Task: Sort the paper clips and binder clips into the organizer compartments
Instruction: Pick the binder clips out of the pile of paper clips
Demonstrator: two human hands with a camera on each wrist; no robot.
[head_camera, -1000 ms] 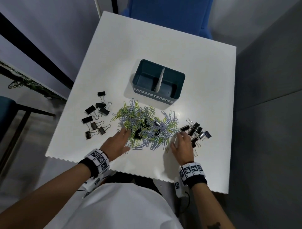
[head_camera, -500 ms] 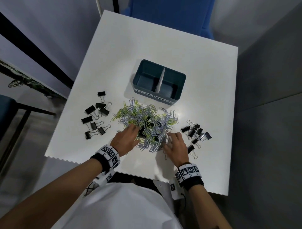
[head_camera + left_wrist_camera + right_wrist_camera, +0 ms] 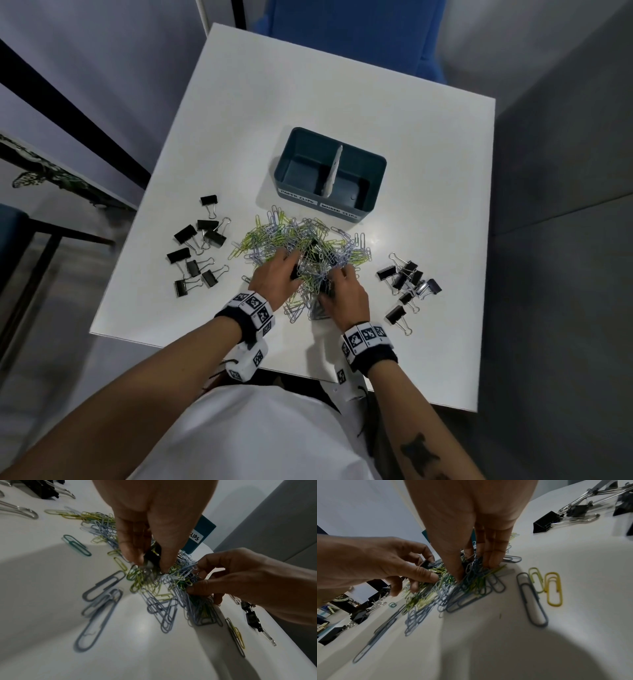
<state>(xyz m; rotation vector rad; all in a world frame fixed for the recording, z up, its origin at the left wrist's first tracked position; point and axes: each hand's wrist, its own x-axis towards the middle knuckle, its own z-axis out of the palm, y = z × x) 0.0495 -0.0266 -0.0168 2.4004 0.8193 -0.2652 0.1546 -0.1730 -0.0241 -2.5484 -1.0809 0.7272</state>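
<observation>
Our hands have closed in from the pile's edges: left hand (image 3: pixel 274 277) pinches a black binder clip (image 3: pixel 151 558) inside the paper clips (image 3: pixel 301 246), right hand (image 3: pixel 344 294) pinches a bunch. The organizer (image 3: pixel 330 173) beyond the pile holds nothing yet.

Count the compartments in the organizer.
2. The left compartment, labelled paper clips, and the right compartment, labelled binder clips, sit side by side, split by a pale divider. None seems hidden.

Mixed paper clips (image 3: pixel 301 246) heaped before the empty teal organizer (image 3: pixel 329 173)
</observation>
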